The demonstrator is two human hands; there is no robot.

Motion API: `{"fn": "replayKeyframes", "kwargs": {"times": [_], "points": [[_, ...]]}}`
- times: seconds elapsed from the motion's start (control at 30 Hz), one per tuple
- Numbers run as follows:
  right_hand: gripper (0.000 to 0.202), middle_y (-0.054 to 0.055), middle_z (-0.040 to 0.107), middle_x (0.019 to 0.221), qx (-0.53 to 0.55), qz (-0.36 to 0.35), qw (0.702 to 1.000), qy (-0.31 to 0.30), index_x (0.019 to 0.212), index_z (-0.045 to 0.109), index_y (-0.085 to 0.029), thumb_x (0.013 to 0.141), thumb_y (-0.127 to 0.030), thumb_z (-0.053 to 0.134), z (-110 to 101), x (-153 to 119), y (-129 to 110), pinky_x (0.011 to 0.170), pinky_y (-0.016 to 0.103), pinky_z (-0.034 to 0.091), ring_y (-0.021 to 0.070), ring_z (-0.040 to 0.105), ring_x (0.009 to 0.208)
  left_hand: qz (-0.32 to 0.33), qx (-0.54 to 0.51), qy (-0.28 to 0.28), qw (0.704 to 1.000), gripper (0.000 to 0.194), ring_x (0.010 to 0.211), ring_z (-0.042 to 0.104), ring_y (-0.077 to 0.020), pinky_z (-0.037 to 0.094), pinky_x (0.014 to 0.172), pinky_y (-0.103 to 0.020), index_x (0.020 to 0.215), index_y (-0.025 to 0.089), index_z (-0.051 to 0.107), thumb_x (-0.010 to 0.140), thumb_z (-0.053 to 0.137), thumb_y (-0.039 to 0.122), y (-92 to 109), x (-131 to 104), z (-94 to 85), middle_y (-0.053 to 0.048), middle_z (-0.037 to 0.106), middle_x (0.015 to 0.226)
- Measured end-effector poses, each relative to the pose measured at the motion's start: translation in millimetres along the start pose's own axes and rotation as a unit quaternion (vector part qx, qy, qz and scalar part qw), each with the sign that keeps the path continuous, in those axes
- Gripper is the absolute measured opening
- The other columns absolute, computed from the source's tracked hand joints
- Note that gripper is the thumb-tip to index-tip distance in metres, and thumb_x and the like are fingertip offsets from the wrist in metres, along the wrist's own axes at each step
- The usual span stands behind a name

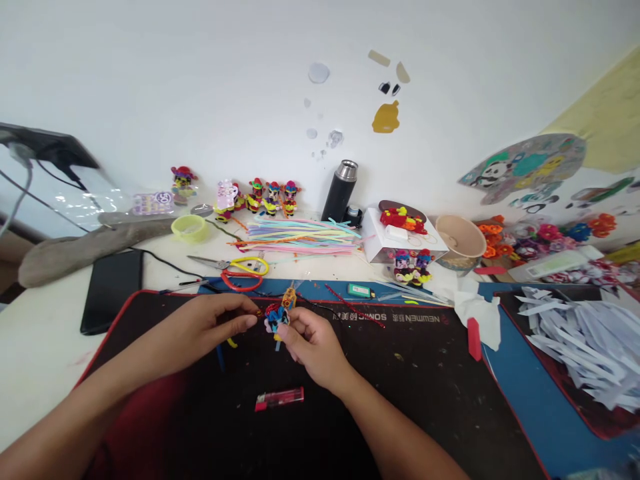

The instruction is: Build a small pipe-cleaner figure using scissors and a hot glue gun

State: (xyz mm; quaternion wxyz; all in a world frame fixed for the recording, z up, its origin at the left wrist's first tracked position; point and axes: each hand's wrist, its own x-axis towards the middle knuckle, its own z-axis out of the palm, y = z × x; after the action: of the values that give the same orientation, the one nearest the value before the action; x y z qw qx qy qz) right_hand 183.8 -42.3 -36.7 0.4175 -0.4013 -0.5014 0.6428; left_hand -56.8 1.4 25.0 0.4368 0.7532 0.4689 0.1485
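Note:
My right hand [316, 343] grips a small pipe-cleaner doll [275, 320] above the dark mat. The doll has blue, red and yellow parts, and an orange-yellow piece sticks up at its upper right. At the doll's left side, my left hand [225, 323] has thumb and forefinger pinched close together. What lies between those fingertips is too small to make out. Below the hands a clear pink lighter [280, 399] lies on the mat. Short blue and yellow pipe-cleaner pieces [231, 343] show under my left hand.
Behind the mat [400, 387] lie scissors [240, 267], pastel pipe cleaners [300, 235] and a black thermos [341, 192]. Finished dolls [273, 199] stand along the wall. A white box [373, 243] and a bowl [463, 237] are at the back right. Paper strips [585, 340] pile up at right.

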Motion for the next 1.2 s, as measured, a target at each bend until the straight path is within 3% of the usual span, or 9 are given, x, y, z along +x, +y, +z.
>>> {"fn": "replayKeyframes", "kwargs": {"times": [0.37,0.77,1.0,1.2], "points": [[0.035,-0.01,0.046,0.06,0.003,0.005,1.0,0.004,0.099,0.064,-0.02,0.095,-0.054,0.072,0.6,0.2,-0.3,0.048,0.023,0.031,0.0074,0.039,0.048,0.007,-0.002,0.053,0.999,0.045,0.072,0.066,-0.0228,0.048,0.064,-0.028,0.088,0.025,0.076,0.098,0.055,0.063,7.2,7.3,4.6,-0.003,0.073,0.079],[0.038,-0.01,0.045,0.059,0.007,0.004,1.0,0.0,0.1,0.065,-0.02,0.095,-0.057,0.071,0.4,-0.3,-1.3,0.048,0.023,0.031,0.0074,0.037,0.047,0.022,0.027,0.051,0.998,0.041,0.069,0.065,-0.0235,0.046,0.064,-0.03,0.085,0.026,0.077,0.097,0.057,0.06,14.0,12.8,0.4,-0.003,0.074,0.078],[0.041,-0.01,0.046,0.057,0.02,0.008,1.0,0.007,0.098,0.065,-0.019,0.093,-0.06,0.073,-0.9,0.0,-3.1,0.045,0.021,0.029,0.007,0.037,0.045,-0.026,-0.07,0.044,0.996,0.046,0.09,0.07,-0.0293,0.053,0.076,-0.034,0.115,0.027,0.078,0.091,0.066,0.065,0.0,7.3,6.7,-0.007,0.079,0.103],[0.044,-0.01,0.047,0.054,0.042,0.013,0.999,0.017,0.099,0.066,-0.019,0.091,-0.061,0.075,0.6,1.7,-4.7,0.042,0.021,0.026,0.0065,0.034,0.042,-0.025,-0.208,0.019,0.978,0.034,0.085,0.065,-0.0234,0.052,0.075,-0.032,0.098,0.023,0.073,0.089,0.076,0.056,1.8,7.9,35.3,-0.003,0.072,0.09]]}}
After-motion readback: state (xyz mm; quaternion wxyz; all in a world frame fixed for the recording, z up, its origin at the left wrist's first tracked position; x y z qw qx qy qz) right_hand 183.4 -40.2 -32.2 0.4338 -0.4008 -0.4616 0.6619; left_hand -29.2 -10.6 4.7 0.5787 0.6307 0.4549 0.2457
